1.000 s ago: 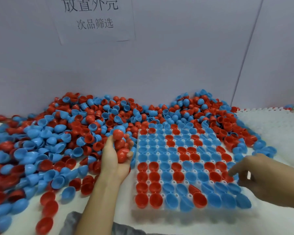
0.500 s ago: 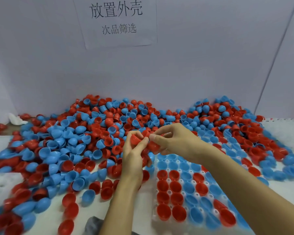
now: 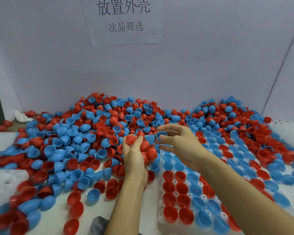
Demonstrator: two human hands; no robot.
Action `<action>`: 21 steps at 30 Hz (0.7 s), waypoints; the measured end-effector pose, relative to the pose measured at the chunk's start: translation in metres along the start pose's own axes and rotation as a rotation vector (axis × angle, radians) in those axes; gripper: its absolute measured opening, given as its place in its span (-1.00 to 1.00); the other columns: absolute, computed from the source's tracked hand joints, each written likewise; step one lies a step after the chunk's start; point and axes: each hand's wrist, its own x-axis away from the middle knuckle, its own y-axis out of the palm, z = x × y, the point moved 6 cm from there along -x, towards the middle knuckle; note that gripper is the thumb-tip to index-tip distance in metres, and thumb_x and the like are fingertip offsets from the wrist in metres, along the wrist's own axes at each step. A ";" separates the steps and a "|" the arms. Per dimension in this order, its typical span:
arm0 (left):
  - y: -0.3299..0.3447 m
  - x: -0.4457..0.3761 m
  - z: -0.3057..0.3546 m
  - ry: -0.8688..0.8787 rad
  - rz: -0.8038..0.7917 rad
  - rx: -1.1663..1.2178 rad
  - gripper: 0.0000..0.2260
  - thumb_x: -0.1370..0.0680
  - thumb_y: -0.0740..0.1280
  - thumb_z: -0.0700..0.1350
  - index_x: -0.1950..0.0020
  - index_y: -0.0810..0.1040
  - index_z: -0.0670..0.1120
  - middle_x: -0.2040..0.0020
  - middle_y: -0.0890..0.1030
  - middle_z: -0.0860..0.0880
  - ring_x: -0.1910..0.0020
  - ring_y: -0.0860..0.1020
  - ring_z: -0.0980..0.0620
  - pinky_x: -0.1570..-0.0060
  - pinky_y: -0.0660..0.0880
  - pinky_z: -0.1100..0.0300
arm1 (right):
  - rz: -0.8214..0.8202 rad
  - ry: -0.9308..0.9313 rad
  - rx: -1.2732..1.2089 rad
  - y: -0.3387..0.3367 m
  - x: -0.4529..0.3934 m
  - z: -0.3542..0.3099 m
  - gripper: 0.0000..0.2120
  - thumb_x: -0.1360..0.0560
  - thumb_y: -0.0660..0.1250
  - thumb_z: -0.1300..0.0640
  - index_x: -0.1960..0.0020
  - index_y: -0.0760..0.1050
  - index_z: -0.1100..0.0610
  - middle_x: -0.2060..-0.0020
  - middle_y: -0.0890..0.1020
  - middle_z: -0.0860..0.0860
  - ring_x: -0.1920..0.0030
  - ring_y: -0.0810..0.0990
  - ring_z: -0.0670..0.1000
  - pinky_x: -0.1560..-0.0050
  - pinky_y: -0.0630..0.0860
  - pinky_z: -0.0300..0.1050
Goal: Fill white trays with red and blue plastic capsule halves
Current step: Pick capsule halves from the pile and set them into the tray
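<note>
I hold the left hand (image 3: 136, 160) palm-up just beside the near-left corner of the white tray (image 3: 175, 194), fingers curled round a handful of red capsule halves (image 3: 147, 148). I judge this hand serves as a reservoir: stock kept close to the tray shortens each transfer. The thumb presses one red half against the cluster to keep it from spilling.

The right hand (image 3: 180, 141) works directly beside the left. Its thumb and forefinger pinch a blue capsule half (image 3: 160, 135) by the rim, and the remaining fingers spread loosely apart. I judge the step in hand to be picking a single half off the handful for seating in a tray cell. A second blue capsule half (image 3: 150, 139) sits between the two hands; I cannot tell which hand carries it.

The tray lies under the right forearm, its visible cells mostly filled with red and blue halves, open side up. A loose pile of capsule halves (image 3: 100, 126) covers the table behind and to the left, against the grey backboard, which carries a paper sign (image 3: 124, 19).

Limits of the view: the right forearm hides a diagonal band of tray cells, so I cannot confirm which remain empty. The near edge is blurred. A second white tray (image 3: 2, 184) is cut off at the left border. A grey object at the bottom edge is not identifiable.
</note>
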 end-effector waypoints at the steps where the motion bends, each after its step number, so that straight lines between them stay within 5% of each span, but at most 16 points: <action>1: -0.001 -0.001 -0.001 -0.022 0.020 0.017 -0.96 -0.59 0.37 -0.14 0.01 0.56 0.00 0.22 0.66 -0.09 0.34 0.62 -0.10 0.38 0.50 0.15 | 0.025 -0.031 0.031 -0.001 -0.001 -0.001 -0.76 -0.55 0.30 0.42 -0.04 0.62 0.14 -0.01 0.68 0.05 0.13 0.73 -0.07 0.20 0.62 -0.27; 7: 0.003 0.000 -0.005 -0.118 -0.072 0.019 -0.71 -0.57 0.40 0.00 -0.21 0.57 -0.14 0.13 0.66 -0.14 0.31 0.62 -0.04 0.41 0.44 0.20 | 0.014 -0.144 0.241 0.003 -0.004 -0.002 -0.59 -0.49 0.26 0.52 0.00 0.62 0.03 0.04 0.70 -0.06 0.06 0.71 -0.04 0.08 0.66 -0.16; 10: 0.005 0.001 -0.003 -0.125 -0.102 0.053 -0.78 -0.57 0.41 -0.02 -0.11 0.56 -0.14 0.20 0.63 -0.12 0.35 0.59 -0.01 0.33 0.47 0.17 | 0.018 -0.181 0.401 0.004 -0.006 -0.005 -0.59 -0.48 0.26 0.50 -0.02 0.53 -0.02 0.04 0.68 -0.06 0.05 0.68 0.02 0.06 0.66 0.01; 15: 0.004 0.001 -0.001 -0.119 -0.066 0.104 -0.77 -0.57 0.41 -0.14 0.24 0.45 -0.04 0.28 0.59 -0.06 0.41 0.59 0.02 0.31 0.54 0.16 | 0.087 -0.195 0.454 0.006 -0.011 -0.005 -0.67 -0.51 0.36 0.38 0.01 0.40 -0.03 0.08 0.63 -0.03 0.12 0.65 -0.08 0.36 0.52 -0.37; 18: 0.000 0.001 0.004 -0.075 -0.035 0.154 -0.79 -0.57 0.40 -0.17 0.22 0.45 -0.04 0.31 0.61 -0.04 0.42 0.61 0.03 0.40 0.57 0.20 | 0.177 -0.223 0.493 0.004 -0.012 -0.006 -0.84 -0.52 0.43 0.23 0.03 0.50 0.01 0.17 0.65 -0.08 0.19 0.63 -0.17 0.37 0.46 -0.44; 21: -0.001 0.002 0.007 -0.016 -0.028 0.107 -0.83 -0.58 0.40 -0.17 0.15 0.44 -0.06 0.27 0.61 -0.05 0.35 0.61 -0.03 0.36 0.55 0.14 | 0.068 -0.195 0.508 0.011 -0.012 -0.004 -0.95 -0.52 0.43 0.07 0.10 0.63 0.02 0.25 0.67 -0.13 0.25 0.62 -0.28 0.34 0.45 -0.45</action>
